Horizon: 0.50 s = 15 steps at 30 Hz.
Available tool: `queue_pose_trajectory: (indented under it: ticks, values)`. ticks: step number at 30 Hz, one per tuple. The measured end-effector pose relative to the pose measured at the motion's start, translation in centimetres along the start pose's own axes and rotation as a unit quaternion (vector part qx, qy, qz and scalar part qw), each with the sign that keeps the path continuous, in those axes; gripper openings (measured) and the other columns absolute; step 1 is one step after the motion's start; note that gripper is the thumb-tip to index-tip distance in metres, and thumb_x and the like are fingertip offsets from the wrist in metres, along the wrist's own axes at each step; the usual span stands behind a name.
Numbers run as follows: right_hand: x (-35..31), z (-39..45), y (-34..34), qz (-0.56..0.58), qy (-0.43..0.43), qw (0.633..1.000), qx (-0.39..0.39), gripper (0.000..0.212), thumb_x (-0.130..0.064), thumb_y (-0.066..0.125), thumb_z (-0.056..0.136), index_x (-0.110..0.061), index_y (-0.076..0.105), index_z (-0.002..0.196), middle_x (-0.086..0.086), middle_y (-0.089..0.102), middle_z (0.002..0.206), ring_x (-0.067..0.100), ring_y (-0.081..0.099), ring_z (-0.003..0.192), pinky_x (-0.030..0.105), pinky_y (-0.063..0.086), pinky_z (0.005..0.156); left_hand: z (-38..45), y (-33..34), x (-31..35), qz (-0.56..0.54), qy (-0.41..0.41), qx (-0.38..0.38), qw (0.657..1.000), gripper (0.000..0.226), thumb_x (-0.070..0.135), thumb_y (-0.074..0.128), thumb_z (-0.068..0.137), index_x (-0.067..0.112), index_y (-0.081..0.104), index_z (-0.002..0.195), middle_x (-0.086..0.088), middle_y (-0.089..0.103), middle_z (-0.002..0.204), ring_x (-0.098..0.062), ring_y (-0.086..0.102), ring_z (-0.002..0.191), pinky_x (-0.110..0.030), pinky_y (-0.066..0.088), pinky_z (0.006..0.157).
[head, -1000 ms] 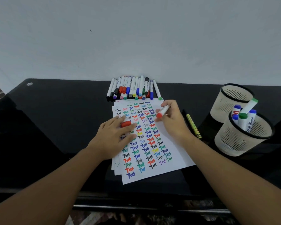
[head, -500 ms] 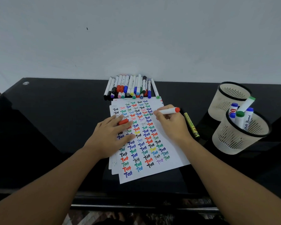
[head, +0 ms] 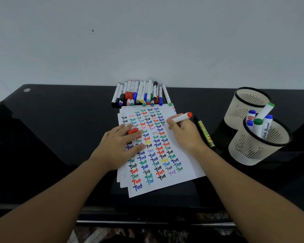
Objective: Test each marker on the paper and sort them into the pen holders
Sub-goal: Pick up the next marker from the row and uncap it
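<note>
A stack of white paper (head: 182,165) covered with coloured "Test" words lies on the black table. My right hand (head: 184,135) grips a white marker with a red end (head: 181,117); its writing end points down at the paper's right side, hidden by my fingers. My left hand (head: 118,146) rests flat on the paper's left part and pinches a red cap (head: 132,131) between two fingers. Several capped markers (head: 140,93) lie in a row beyond the paper. Two beige mesh pen holders stand at the right: the near holder (head: 253,149) contains several whiteboard markers (head: 260,123), while the far holder (head: 242,102) looks empty.
A yellow marker (head: 206,135) lies on the table between the paper and the holders, just right of my right hand. A pale wall rises directly behind the black glossy table (head: 60,128). The table's front edge runs below the paper.
My right hand turned the marker so its red end now points up and right instead of left. My left hand stayed on the paper with the cap.
</note>
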State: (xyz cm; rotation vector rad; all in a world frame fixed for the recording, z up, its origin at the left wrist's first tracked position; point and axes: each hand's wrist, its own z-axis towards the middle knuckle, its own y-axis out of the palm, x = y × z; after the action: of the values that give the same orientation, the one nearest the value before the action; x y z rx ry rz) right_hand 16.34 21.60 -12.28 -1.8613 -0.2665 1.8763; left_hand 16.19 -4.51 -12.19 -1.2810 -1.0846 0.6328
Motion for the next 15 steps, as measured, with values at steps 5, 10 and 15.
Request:
queue_pose_trajectory:
  ticks: [5,10,15]
  values:
    - [-0.03,-0.01,0.02,-0.015,-0.004,1.0,-0.001,0.017,-0.045,0.055,0.104,-0.034,0.067,0.099,-0.012,0.072,0.096,0.011,0.066,0.103,0.048,0.053,0.1,0.05,0.17,-0.09,0.0,0.001,0.006,1.0,0.072,0.087,0.024,0.084,0.058,0.026,0.151,0.018,0.011,0.167,-0.01,0.004,0.154,-0.043,0.008,0.123]
    - [-0.17,-0.06,0.12,-0.034,0.002,0.999,-0.002,0.02,-0.047,0.056,0.104,-0.032,0.069,0.105,-0.011,0.073,0.097,0.013,0.067,0.103,0.048,0.054,0.098,0.05,0.19,-0.15,-0.002,0.003,0.007,1.0,0.073,0.087,0.023,0.084,0.058,0.026,0.151,0.018,0.011,0.167,-0.01,0.004,0.155,-0.043,0.008,0.123]
    - [-0.31,-0.21,0.05,-0.044,0.007,0.999,0.008,0.025,-0.046,0.055,0.104,-0.024,0.068,0.104,-0.006,0.071,0.094,0.014,0.067,0.096,0.05,0.056,0.093,0.08,0.21,-0.17,0.001,0.0,0.005,1.0,0.074,0.088,0.021,0.083,0.059,0.025,0.151,0.018,0.011,0.167,-0.01,0.004,0.155,-0.044,0.008,0.124]
